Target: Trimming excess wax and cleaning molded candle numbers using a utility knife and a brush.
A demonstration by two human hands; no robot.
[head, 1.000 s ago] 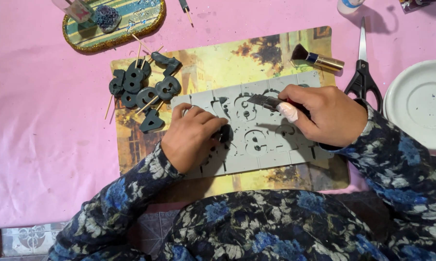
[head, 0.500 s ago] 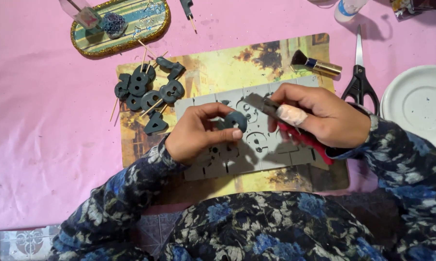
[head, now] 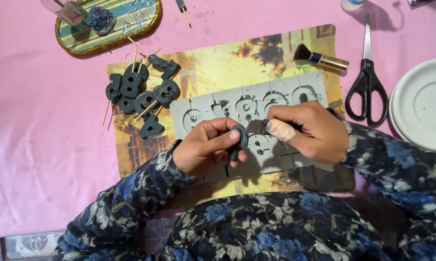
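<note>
1. Pink cloth (head: 44, 145) covers the table; yellow mat (head: 227, 63) lies on it, mid-frame.
2. Grey mould (head: 218, 104) w/ number-shaped hollows sits on the mat, partly under your hands.
3. White plate (head: 421, 104) at right edge; oval tray (head: 131, 21) w/ gold rim top left, off the mat.
4. Your left hand (head: 203, 150) is over the mould's lower left, thumb + fingers pinched shut on a dark ring piece (head: 239, 137), held upright just above the mould.
5. Your right hand (head: 310, 133) is closed on a small blade (head: 257, 126); tip is right beside the ring piece, can't tell if touching.
6. Pile of dark numbers (head: 140, 96) on sticks rests at the mat's upper left, well apart from your hands.
7. Scissors (head: 367, 82) lie between mat and plate; brush (head: 319, 59) on the mat's top right.
</note>
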